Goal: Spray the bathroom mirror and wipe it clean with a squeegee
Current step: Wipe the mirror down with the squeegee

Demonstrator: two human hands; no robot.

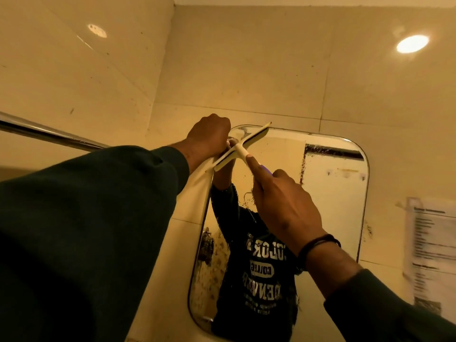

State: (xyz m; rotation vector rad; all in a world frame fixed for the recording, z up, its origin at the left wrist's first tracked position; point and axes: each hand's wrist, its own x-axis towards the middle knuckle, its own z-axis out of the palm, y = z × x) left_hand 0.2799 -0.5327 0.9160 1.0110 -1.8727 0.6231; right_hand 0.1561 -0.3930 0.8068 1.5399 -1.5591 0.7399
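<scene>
Squeegee gripped by both hands against the mirror's top corner.

Dim, warm yellow light is tinting the whole scene; a round ceiling lamp is glaring at upper right and reflecting as a paler spot on the glossy wall tiles. Wide-angle distortion is bending the edges; the wall notice is showing motion blur

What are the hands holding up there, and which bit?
A squeegee against the top of the mirror. The right hand grips its handle; the left hand holds the blade end.
</scene>
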